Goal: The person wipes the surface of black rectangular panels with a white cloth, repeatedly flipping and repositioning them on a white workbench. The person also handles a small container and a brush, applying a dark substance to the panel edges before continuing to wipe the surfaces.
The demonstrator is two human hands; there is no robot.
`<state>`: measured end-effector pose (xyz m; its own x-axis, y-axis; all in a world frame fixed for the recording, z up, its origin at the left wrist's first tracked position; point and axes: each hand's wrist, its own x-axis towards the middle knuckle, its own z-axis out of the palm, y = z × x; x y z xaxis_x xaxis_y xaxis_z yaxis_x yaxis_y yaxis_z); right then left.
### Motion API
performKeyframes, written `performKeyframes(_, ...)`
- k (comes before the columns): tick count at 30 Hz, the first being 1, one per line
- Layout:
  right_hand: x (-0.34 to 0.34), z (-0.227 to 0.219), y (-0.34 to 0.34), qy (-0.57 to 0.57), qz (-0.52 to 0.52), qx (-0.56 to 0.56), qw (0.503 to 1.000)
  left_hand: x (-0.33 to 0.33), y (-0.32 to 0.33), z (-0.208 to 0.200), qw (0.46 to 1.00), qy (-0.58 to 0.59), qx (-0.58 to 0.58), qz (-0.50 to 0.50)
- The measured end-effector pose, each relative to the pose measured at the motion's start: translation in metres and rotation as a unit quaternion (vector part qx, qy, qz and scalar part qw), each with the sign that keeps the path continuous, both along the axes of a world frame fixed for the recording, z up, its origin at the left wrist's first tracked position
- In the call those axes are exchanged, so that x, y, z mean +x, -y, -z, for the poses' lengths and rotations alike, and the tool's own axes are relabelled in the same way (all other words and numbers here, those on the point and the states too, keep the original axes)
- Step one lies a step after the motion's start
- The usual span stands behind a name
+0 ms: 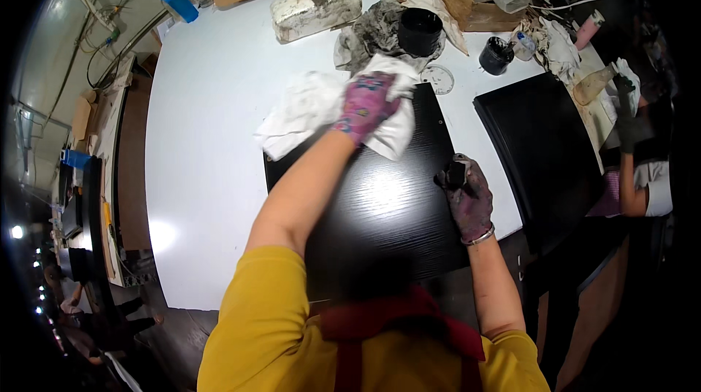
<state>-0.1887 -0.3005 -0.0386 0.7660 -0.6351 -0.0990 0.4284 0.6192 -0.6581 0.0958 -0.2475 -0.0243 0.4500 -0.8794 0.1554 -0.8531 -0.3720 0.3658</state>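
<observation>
Black wood-grain panel (365, 227) lies on the counter (201, 173). At its right edge, the right hand (471, 200) grips a small black block (456, 173). On its far part, the left hand (368, 105) presses a white cloth (396, 131), finger closure I cannot tell; wiping seems begun, not finished. Beyond the panel stands a black tub (419, 44).

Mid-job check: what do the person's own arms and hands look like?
The left hand wears a purple-pink glove with blue patterning; the right hand wears a dull purple glove with dark stains, and a silver-coloured band at its wrist. Both forearms are bare below short mustard-yellow sleeves.
</observation>
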Motion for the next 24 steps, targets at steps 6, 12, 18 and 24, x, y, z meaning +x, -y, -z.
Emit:
performKeyframes(6, 0.004, -0.002, -0.005, -0.046, 0.032, -0.018, 0.998, -0.003, -0.091, 0.003, 0.979, 0.194, -0.051, 0.034)
performKeyframes(12, 0.003, 0.011, -0.002, -0.032, 0.014, -0.113, 0.993, 0.096, -0.264, -0.016, 0.965, 0.114, 0.033, -0.234)
performKeyframes(18, 0.043, 0.011, 0.043, -0.03, -0.12, -0.131, 0.984, -0.024, -0.251, -0.022, 0.991, 0.122, -0.036, -0.049)
performKeyframes(24, 0.08, 0.022, 0.053, 0.06, -0.218, -0.042, 0.973, 0.003, -0.333, -0.011, 0.965, 0.158, -0.009, -0.21)
